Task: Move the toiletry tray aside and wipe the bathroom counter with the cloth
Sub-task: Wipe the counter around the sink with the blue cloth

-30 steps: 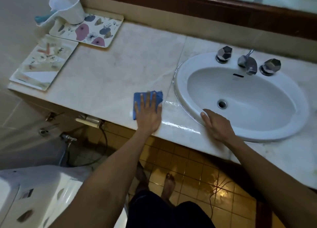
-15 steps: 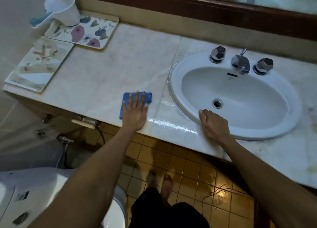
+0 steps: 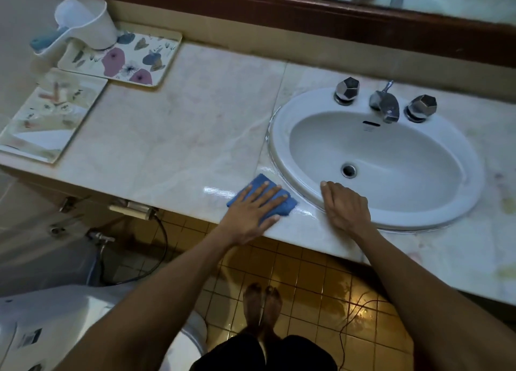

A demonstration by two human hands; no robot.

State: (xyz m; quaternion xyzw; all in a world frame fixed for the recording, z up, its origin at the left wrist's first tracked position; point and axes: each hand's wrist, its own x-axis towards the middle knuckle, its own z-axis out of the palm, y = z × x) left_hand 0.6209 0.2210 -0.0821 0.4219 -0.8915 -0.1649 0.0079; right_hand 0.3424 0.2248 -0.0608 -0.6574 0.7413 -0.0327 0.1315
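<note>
A blue cloth [image 3: 262, 182] lies on the pale marble counter [image 3: 173, 136] near its front edge, just left of the sink. My left hand [image 3: 251, 211] presses flat on the cloth with fingers spread, covering most of it. My right hand [image 3: 344, 207] rests palm down on the sink's front rim and holds nothing. A floral toiletry tray [image 3: 125, 59] sits at the far left rear of the counter, with a white plastic cup [image 3: 83, 21] on its back corner. A second patterned tray [image 3: 47, 119] lies in front of it at the counter's left end.
The white oval sink [image 3: 279, 136] is set into the counter's right half, with a chrome faucet [image 3: 384, 104] and two knobs behind the bowl. A wood-framed mirror [image 3: 307, 16] runs along the back. A white toilet [image 3: 55, 328] stands lower left on the tiled floor [image 3: 307, 287].
My left hand has slid the cloth to the right along the counter's front edge, up close to the sink rim. My right hand has stayed on the rim.
</note>
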